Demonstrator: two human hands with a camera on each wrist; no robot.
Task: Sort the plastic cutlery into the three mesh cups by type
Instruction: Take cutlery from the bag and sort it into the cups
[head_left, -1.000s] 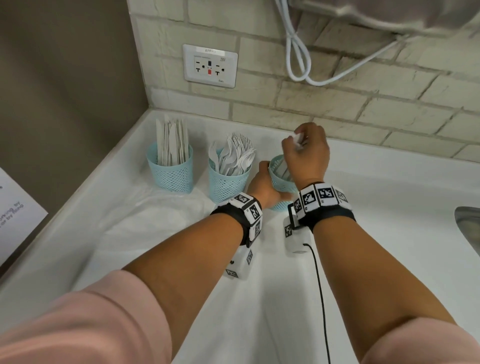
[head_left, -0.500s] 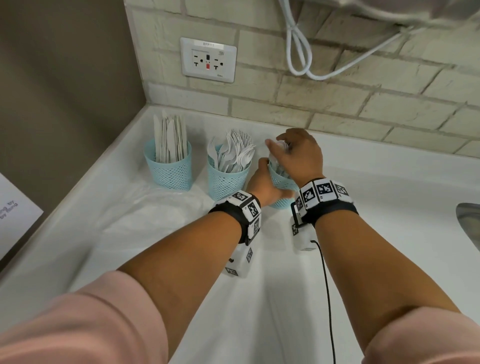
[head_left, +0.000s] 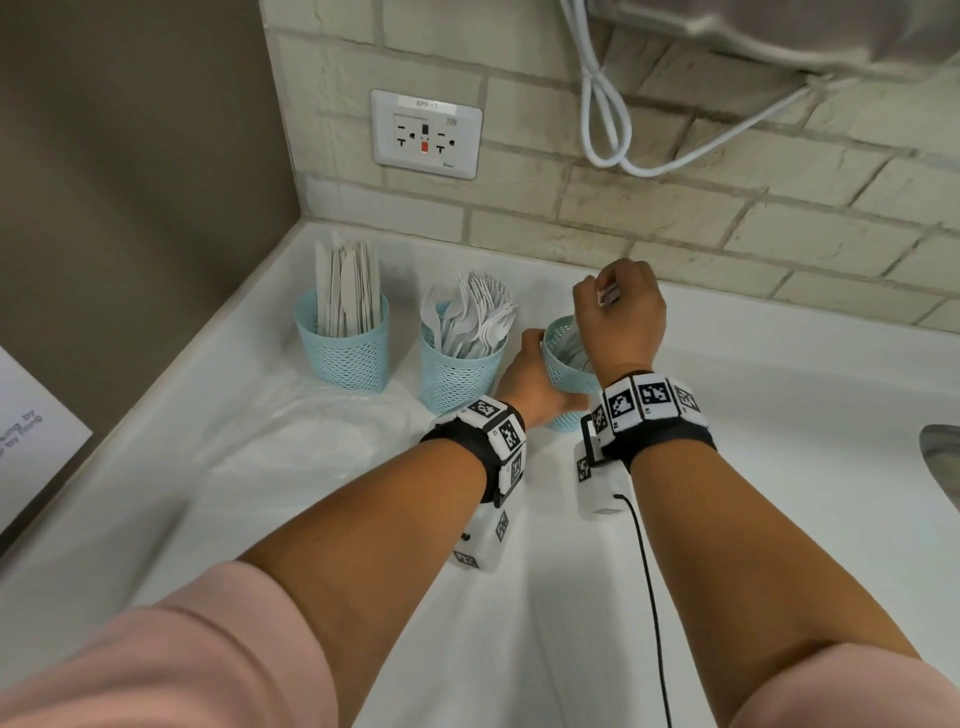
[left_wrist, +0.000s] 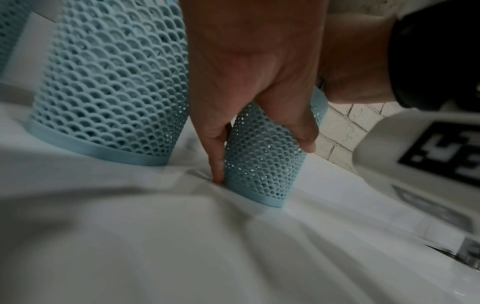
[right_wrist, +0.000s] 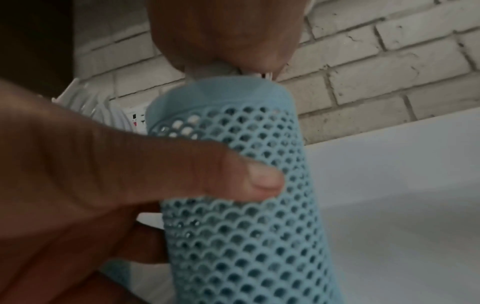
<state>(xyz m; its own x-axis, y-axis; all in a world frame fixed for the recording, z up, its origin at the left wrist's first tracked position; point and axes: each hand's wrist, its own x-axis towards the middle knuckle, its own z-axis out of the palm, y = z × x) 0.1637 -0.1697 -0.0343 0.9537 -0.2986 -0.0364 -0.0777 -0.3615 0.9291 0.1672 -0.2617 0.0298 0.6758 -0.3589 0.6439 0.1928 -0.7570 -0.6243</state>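
three light blue mesh cups stand in a row on the white counter (head_left: 779, 467) near the brick wall. the left cup (head_left: 343, 345) holds knives, the middle cup (head_left: 457, 371) holds forks. the left hand (head_left: 530, 382) grasps the right cup (head_left: 563, 353) around its side, thumb on the mesh. the right hand (head_left: 621, 312) is above this cup, fingers closed around a bundle of white cutlery (head_left: 608, 295); its type i cannot tell.

Knife cup (head_left: 343, 340) left, fork cup (head_left: 460, 371) mid, 3rd cup (head_left: 563, 358) right
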